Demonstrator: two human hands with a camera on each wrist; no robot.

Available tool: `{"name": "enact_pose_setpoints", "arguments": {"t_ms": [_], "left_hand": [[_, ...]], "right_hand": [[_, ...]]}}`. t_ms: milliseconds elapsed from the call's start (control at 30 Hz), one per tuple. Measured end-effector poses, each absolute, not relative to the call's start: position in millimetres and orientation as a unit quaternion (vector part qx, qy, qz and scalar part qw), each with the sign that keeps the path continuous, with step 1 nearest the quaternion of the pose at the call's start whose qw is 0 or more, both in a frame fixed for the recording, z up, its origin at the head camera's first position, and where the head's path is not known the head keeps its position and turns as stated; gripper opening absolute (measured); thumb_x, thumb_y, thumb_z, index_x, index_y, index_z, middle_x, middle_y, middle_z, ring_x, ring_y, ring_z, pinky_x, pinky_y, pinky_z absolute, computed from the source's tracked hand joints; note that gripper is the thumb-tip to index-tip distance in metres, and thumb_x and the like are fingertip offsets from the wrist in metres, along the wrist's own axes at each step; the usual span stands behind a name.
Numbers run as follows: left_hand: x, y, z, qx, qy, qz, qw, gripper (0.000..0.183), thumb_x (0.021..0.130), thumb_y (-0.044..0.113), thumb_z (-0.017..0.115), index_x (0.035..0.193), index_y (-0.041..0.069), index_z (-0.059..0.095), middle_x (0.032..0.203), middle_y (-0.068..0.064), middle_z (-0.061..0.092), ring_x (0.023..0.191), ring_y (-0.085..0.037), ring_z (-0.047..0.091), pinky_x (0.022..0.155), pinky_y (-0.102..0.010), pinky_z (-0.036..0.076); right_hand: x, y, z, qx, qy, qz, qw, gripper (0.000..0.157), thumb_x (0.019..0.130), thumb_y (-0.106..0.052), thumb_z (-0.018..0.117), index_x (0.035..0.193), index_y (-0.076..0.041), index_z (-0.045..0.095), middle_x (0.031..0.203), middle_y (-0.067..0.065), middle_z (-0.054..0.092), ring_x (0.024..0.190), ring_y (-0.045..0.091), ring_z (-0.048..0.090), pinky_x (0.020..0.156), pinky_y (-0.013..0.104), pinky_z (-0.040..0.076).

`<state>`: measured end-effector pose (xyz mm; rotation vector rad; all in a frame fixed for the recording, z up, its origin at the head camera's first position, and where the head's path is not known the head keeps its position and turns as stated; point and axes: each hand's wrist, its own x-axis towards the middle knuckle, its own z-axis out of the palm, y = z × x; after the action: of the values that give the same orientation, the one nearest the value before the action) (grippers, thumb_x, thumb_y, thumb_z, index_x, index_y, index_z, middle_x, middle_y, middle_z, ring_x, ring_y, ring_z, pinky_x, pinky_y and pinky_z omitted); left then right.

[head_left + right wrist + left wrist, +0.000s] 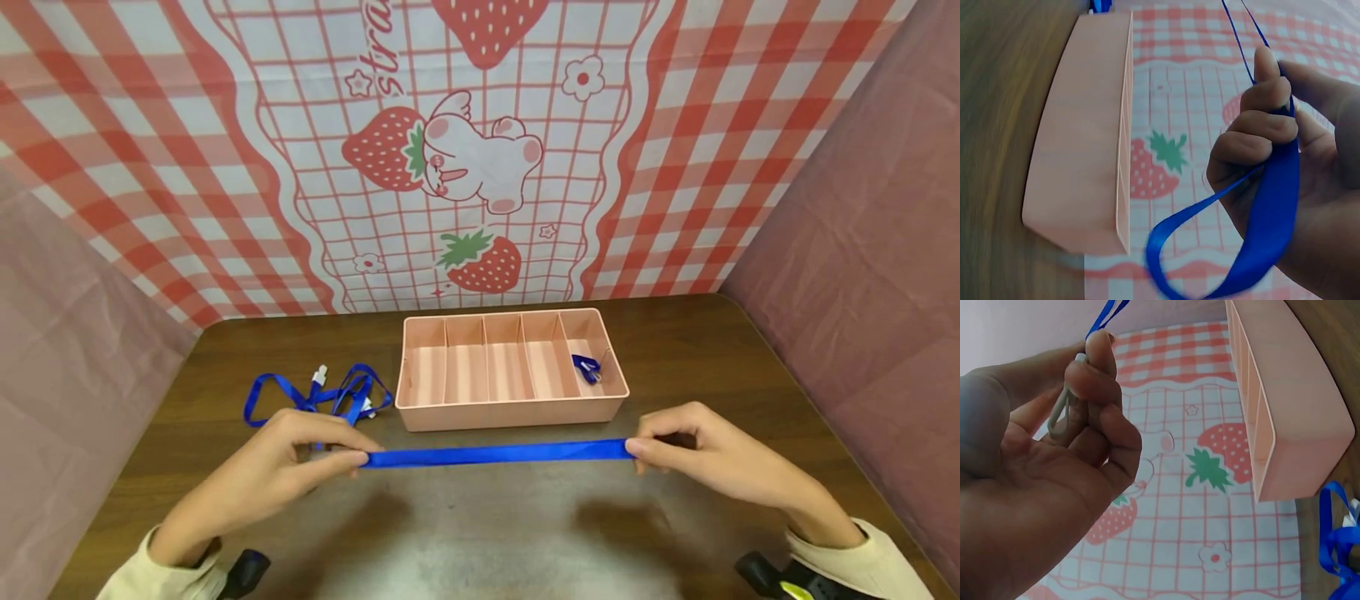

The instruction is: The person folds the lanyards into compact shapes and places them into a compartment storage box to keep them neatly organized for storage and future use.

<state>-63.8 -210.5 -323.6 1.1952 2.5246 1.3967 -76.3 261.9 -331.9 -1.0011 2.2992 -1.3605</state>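
A blue lanyard [495,454] is stretched level between both hands, in front of the pink box. My left hand [288,458] pinches its left end between thumb and fingers; in the left wrist view a pale clip hook [1060,415] sits within that hand's curled fingers. At the other end, my right hand [705,454] grips the doubled ribbon. A loop of the ribbon [1272,206] hangs below the right hand's fingers in the right wrist view. Inside the rightmost compartment of the pink box [510,412] lies a bundled blue lanyard [587,368] with a metallic-looking clip.
Loose blue lanyards [356,387] with white clips lie tangled on the wooden table [675,350], left of the box and just beyond the left hand. Behind the table hangs a strawberry-print cloth [480,167]. Pink cloth [862,208] covers the sides.
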Motion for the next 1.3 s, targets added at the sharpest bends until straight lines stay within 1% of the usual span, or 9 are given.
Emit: {"name": "enact_pose_setpoints", "arguments": {"t_ms": [67, 200, 433, 700, 800, 900, 1067, 1167, 1300], "left_hand": [[-65, -216, -326, 0.39, 0.8, 0.455, 0.017, 0.024, 0.091, 0.0, 0.069, 0.106, 0.017, 0.076, 0.086, 0.01, 0.069, 0.06, -0.001, 0.05, 0.043, -0.018, 0.039], [-70, -228, -332, 0.395, 0.796, 0.457, 0.03, 0.026, 0.09, -0.004, 0.068, 0.106, 0.014, 0.076, 0.085, 0.009, 0.068, 0.062, -0.005, 0.055, 0.047, -0.021, 0.044], [-70, -249, -334, 0.337, 0.845, 0.414, 0.016, 0.024, 0.092, 0.003, 0.069, 0.105, 0.021, 0.077, 0.088, 0.011, 0.071, 0.074, -0.006, 0.055, 0.057, -0.024, 0.045], [-64, -254, -336, 0.321, 0.846, 0.424, 0.032, 0.023, 0.093, 0.002, 0.068, 0.1, 0.022, 0.076, 0.085, 0.011, 0.07, 0.07, -0.005, 0.057, 0.051, -0.023, 0.045], [-64, -250, -336, 0.329, 0.842, 0.424, 0.05, 0.021, 0.095, 0.005, 0.066, 0.103, 0.022, 0.074, 0.079, 0.012, 0.066, 0.065, -0.005, 0.054, 0.049, -0.023, 0.045], [-64, -246, -336, 0.332, 0.84, 0.424, 0.062, 0.022, 0.096, 0.006, 0.064, 0.111, 0.021, 0.073, 0.074, 0.013, 0.062, 0.058, -0.002, 0.05, 0.045, -0.023, 0.045], [-64, -241, -336, 0.326, 0.848, 0.412, 0.065, 0.022, 0.098, 0.011, 0.064, 0.118, 0.017, 0.07, 0.072, 0.014, 0.059, 0.055, 0.003, 0.048, 0.044, -0.023, 0.045], [-66, -238, -338, 0.331, 0.857, 0.391, 0.049, 0.016, 0.096, 0.011, 0.067, 0.11, 0.017, 0.072, 0.074, 0.015, 0.061, 0.06, 0.003, 0.05, 0.048, -0.023, 0.046], [-67, -233, -339, 0.348, 0.856, 0.381, 0.027, 0.013, 0.093, 0.009, 0.07, 0.095, 0.022, 0.07, 0.074, 0.012, 0.062, 0.065, 0.001, 0.053, 0.053, -0.022, 0.048]], "right_hand": [[-79, 268, -333, -0.353, 0.797, -0.466, 0.151, 0.033, 0.099, 0.001, 0.055, 0.08, -0.022, 0.068, 0.068, 0.001, 0.055, 0.061, 0.009, 0.047, 0.051, 0.026, 0.041], [-84, 282, -337, -0.363, 0.793, -0.461, 0.163, 0.036, 0.097, 0.004, 0.057, 0.076, -0.023, 0.068, 0.066, 0.002, 0.055, 0.056, 0.009, 0.043, 0.047, 0.024, 0.038], [-87, 312, -344, -0.365, 0.789, -0.467, 0.162, 0.038, 0.098, 0.01, 0.049, 0.085, -0.018, 0.07, 0.072, 0.004, 0.059, 0.063, 0.014, 0.052, 0.053, 0.028, 0.043], [-86, 335, -348, -0.352, 0.778, -0.497, 0.155, 0.039, 0.099, 0.016, 0.038, 0.101, -0.005, 0.07, 0.082, 0.008, 0.063, 0.074, 0.019, 0.058, 0.063, 0.033, 0.049], [-86, 338, -349, -0.356, 0.768, -0.509, 0.157, 0.04, 0.099, 0.017, 0.035, 0.101, -0.004, 0.069, 0.083, 0.008, 0.063, 0.079, 0.02, 0.061, 0.069, 0.032, 0.05], [-87, 340, -350, -0.37, 0.753, -0.523, 0.152, 0.04, 0.098, 0.02, 0.032, 0.102, -0.001, 0.065, 0.083, 0.007, 0.062, 0.079, 0.02, 0.059, 0.067, 0.033, 0.048], [-86, 343, -347, -0.353, 0.747, -0.544, 0.148, 0.039, 0.098, 0.02, 0.034, 0.129, 0.008, 0.054, 0.083, 0.009, 0.062, 0.074, 0.02, 0.06, 0.058, 0.036, 0.048], [-84, 344, -343, -0.333, 0.748, -0.554, 0.155, 0.041, 0.099, 0.018, 0.036, 0.137, 0.01, 0.046, 0.085, 0.014, 0.065, 0.077, 0.021, 0.063, 0.063, 0.035, 0.054], [-80, 343, -339, -0.298, 0.788, -0.524, 0.13, 0.03, 0.1, 0.013, 0.043, 0.124, 0.004, 0.058, 0.086, 0.012, 0.067, 0.075, 0.021, 0.063, 0.066, 0.033, 0.055]]}}
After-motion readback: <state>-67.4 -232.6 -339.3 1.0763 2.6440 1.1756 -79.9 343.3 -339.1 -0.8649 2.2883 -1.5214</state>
